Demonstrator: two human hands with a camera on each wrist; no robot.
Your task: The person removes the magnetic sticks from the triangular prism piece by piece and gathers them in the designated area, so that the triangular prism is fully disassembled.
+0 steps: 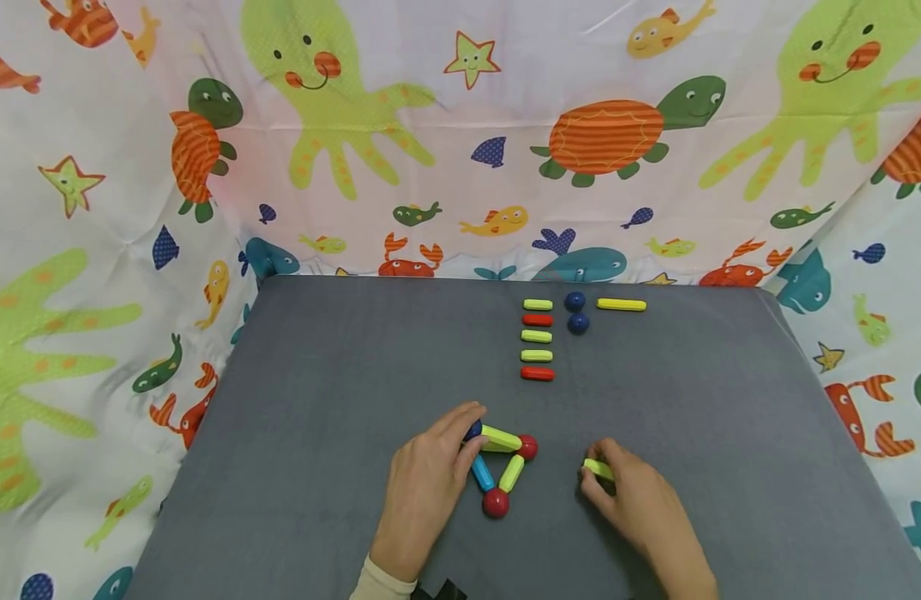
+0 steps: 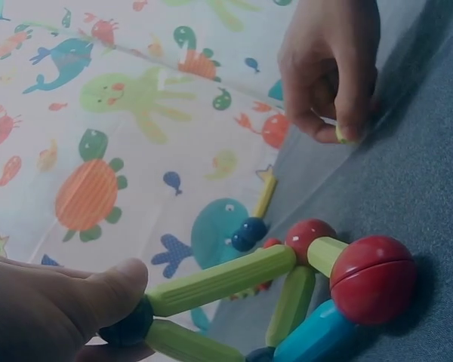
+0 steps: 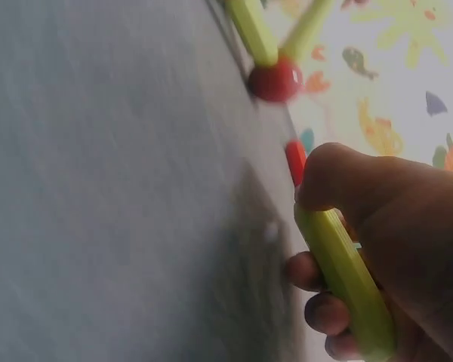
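Note:
My left hand [image 1: 430, 487] pinches a dark blue ball [image 2: 128, 326] at the raised corner of a frame built from balls and rods. Two yellow-green rods run from that ball; the upper rod [image 2: 225, 279] reaches a red ball [image 1: 528, 447]. Lower down, a light blue rod [image 1: 482, 473] and a short yellow-green rod [image 1: 512, 473] meet at the nearer red ball [image 1: 496, 503]. Another dark blue ball [image 2: 261, 354] shows at the bottom edge of the left wrist view. To the right, apart from the frame, my right hand [image 1: 643, 504] holds a yellow-green rod [image 3: 347, 283] between thumb and fingers.
Beyond the frame, short rods lie in a column on the grey table [image 1: 317, 400], among them a red rod [image 1: 538, 374] and a yellow-green rod [image 1: 537, 356]. Beside them sit two dark blue balls [image 1: 578, 323] and a longer yellow rod [image 1: 621, 305]. A patterned curtain [image 1: 430, 83] borders the table.

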